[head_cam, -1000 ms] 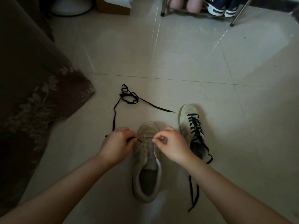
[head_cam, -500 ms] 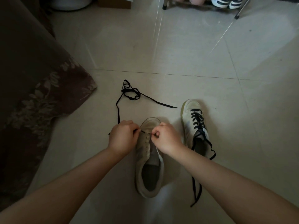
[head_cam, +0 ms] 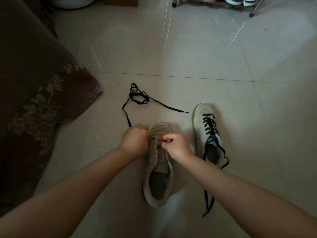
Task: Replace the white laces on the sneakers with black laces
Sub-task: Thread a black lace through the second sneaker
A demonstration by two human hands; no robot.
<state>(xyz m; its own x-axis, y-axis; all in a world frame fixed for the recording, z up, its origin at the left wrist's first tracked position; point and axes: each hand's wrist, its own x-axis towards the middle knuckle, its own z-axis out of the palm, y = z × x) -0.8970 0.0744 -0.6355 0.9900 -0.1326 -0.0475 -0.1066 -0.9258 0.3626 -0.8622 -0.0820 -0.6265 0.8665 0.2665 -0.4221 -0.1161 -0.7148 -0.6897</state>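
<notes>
At far left a dark patterned cloth (head_cam: pixel 42 93) drapes to the floor (head_cam: pixel 205 57). The loose black lace (head_cam: pixel 137 96) lies coiled on the floor beyond the hands, one strand running down to the left hand (head_cam: pixel 135 140). The left grip is clenched on that strand at the toe-end eyelets of the unlaced shoe (head_cam: pixel 158 169). The right hand (head_cam: pixel 176 146) pinches at the same eyelet row; what it pinches, lace tip or eyelet edge, cannot be made out. Judged step: threading the first eyelets of the second shoe. The next move calls for passing the tip through and evening both ends. Right of it stands the laced shoe (head_cam: pixel 206 133), black lace fitted, ends trailing untied. Fingertips and eyelets are partly hidden; no white laces are visible.
</notes>
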